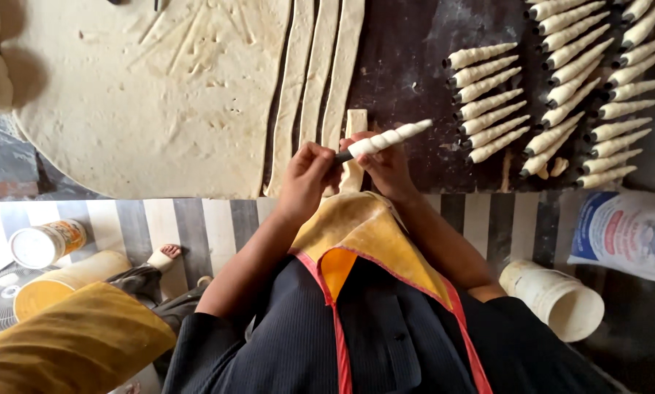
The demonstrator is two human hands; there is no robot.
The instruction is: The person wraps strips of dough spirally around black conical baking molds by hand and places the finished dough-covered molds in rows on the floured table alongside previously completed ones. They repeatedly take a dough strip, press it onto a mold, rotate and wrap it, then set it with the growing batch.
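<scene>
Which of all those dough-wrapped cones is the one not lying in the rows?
The cone held up between both hands, just left of the rows of finished cones. It alone is off the dark worktop.

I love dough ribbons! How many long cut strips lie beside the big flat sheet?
3 strips, side by side just right of the dough sheet, running from the top edge toward the hands.

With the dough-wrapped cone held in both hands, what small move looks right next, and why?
Probably finish winding the dough strip to the wide end. The cone looks wrapped from its tip back to the left hand, while the right hand supports it; a strip hangs beneath, and the finished cones are fully covered.
</scene>
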